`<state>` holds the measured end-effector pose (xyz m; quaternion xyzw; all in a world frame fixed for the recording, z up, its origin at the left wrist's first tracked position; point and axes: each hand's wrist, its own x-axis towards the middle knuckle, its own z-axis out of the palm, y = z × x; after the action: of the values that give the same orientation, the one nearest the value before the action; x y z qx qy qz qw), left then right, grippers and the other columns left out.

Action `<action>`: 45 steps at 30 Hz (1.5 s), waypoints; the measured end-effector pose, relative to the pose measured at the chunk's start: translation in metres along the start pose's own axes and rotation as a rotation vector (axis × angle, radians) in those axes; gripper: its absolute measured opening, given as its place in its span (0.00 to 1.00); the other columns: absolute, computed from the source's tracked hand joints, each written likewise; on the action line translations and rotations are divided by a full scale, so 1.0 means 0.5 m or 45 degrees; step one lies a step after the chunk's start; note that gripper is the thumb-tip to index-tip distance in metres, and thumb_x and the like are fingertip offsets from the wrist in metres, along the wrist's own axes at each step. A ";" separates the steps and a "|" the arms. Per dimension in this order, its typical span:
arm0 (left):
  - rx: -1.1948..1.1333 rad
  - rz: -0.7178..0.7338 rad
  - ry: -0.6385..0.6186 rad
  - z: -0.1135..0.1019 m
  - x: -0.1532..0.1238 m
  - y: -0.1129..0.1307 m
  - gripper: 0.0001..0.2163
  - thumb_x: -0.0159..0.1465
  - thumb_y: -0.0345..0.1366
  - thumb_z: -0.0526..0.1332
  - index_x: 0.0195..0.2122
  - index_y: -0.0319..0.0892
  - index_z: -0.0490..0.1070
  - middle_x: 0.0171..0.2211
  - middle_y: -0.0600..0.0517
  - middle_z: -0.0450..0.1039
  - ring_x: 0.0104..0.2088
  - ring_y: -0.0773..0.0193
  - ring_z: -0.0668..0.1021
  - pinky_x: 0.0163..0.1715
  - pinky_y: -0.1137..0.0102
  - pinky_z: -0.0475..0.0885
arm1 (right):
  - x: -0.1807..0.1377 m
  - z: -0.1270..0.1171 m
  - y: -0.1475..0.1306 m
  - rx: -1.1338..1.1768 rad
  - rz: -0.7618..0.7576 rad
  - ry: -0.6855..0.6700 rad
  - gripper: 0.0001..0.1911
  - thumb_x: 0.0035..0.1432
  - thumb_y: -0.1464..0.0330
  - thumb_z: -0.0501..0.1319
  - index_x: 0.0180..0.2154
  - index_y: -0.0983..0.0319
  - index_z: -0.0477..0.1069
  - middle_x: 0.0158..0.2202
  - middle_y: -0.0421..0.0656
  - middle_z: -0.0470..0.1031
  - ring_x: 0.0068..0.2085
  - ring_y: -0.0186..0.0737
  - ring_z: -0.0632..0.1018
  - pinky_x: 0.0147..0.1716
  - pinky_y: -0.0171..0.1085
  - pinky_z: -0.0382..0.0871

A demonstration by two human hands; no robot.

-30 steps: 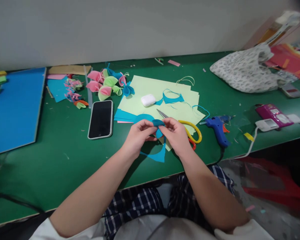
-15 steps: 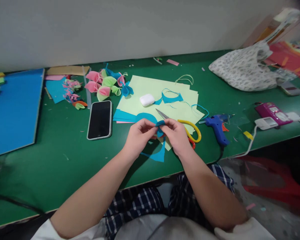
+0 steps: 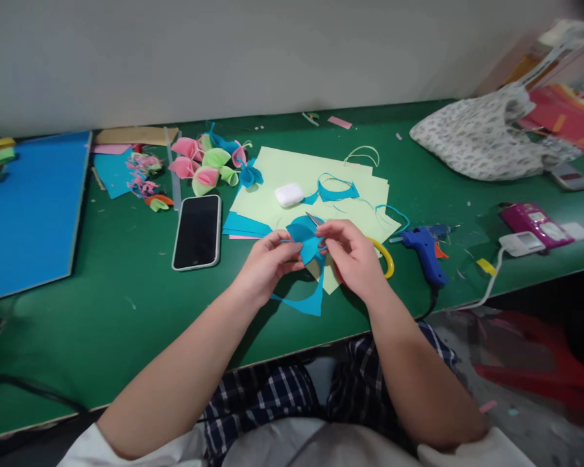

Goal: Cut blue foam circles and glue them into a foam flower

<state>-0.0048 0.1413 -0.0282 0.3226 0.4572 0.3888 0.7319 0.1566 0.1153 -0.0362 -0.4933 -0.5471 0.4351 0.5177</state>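
Blue paper piece [image 3: 305, 239] between both hands

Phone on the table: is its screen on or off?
Off, it seems: the phone lies face up on the green table, its screen uniformly black.

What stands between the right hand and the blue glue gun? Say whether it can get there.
Probably yes. The glue gun lies on the table just right of the right hand, uncovered; only the yellow scissors handle lies between. The hand is busy pinching the blue paper piece.
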 end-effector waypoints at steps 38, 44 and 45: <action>0.569 0.544 0.134 0.002 -0.007 -0.020 0.07 0.53 0.38 0.67 0.30 0.41 0.75 0.29 0.54 0.77 0.30 0.67 0.77 0.34 0.73 0.72 | -0.001 0.017 0.006 -0.051 0.075 0.115 0.06 0.51 0.67 0.65 0.34 0.59 0.73 0.30 0.39 0.77 0.31 0.36 0.77 0.34 0.37 0.73; 0.475 0.415 0.123 0.001 -0.002 -0.016 0.08 0.51 0.37 0.68 0.27 0.40 0.72 0.23 0.57 0.72 0.25 0.72 0.73 0.27 0.76 0.68 | 0.001 0.021 0.005 -0.002 0.205 0.166 0.11 0.47 0.64 0.67 0.34 0.61 0.75 0.30 0.40 0.78 0.32 0.38 0.78 0.34 0.39 0.74; 0.451 0.386 0.125 0.001 -0.001 -0.015 0.09 0.51 0.38 0.69 0.26 0.40 0.71 0.22 0.58 0.72 0.24 0.72 0.73 0.26 0.76 0.68 | 0.001 0.020 0.005 0.009 0.230 0.180 0.12 0.46 0.64 0.68 0.35 0.61 0.76 0.30 0.40 0.78 0.31 0.39 0.78 0.33 0.39 0.75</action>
<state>-0.0022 0.1368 -0.0339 0.4915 0.4996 0.4233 0.5741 0.1467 0.1167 -0.0393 -0.5682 -0.4610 0.4459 0.5156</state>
